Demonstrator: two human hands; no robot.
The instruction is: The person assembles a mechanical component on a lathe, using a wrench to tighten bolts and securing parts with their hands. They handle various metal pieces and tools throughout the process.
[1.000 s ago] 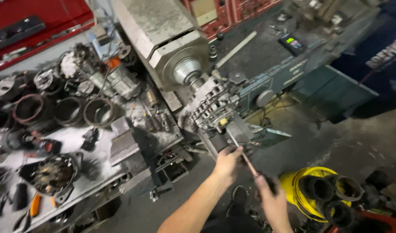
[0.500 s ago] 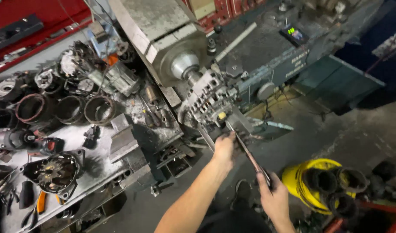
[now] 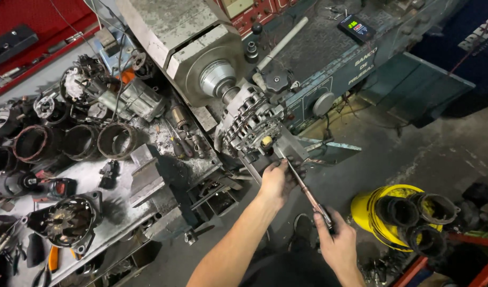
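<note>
Working a long screwdriver [image 3: 306, 191] into the back of an alternator [image 3: 249, 125], which sits clamped on the test machine [image 3: 329, 69] at the near edge of its bed. Our left hand [image 3: 278, 180] is pressed against the alternator's rear housing, fingers curled shut around the shaft near the tip to steady it. Our right hand [image 3: 337, 242] has its grip closed around the handle, lower and nearer to us. We judge the job to be midway: the tip is at the housing, the alternator is still mounted and whole, nothing taken off that we can see.

Surface to the left is crowded: round stator rings [image 3: 79, 141], stripped housings [image 3: 68, 220], a drill [image 3: 20, 183], pliers at the near corner. Yellow bucket [image 3: 371, 204] stuffed with black rings stands on the concrete floor, right. Red tool chest along the far left edge.
</note>
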